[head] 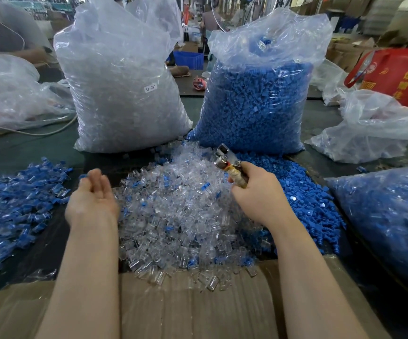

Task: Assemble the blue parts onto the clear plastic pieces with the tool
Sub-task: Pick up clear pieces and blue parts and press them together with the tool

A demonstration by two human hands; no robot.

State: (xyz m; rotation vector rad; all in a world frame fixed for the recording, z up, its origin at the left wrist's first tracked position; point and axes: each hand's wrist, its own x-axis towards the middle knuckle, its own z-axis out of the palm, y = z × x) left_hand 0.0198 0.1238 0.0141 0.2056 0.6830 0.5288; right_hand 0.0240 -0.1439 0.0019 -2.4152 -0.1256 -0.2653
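Observation:
A heap of clear plastic pieces (181, 216) lies in the middle of the table, with a few blue bits mixed in. Loose blue parts (303, 199) are piled to its right. Assembled blue-and-clear pieces (19, 204) spread over the left side. My right hand (259, 192) grips the taped handle of a metal plier-like tool (227, 160), whose head points up and away over the clear heap. My left hand (95, 194) hovers palm up at the left edge of the clear heap, fingers relaxed, nothing held in it.
Behind the heaps stand a tall bag of clear pieces (124, 89) and a tall bag of blue parts (259, 99). More plastic bags (379, 128) lie at both sides. A flattened cardboard sheet (193, 311) lies under my forearms. A red bag (398, 77) sits far right.

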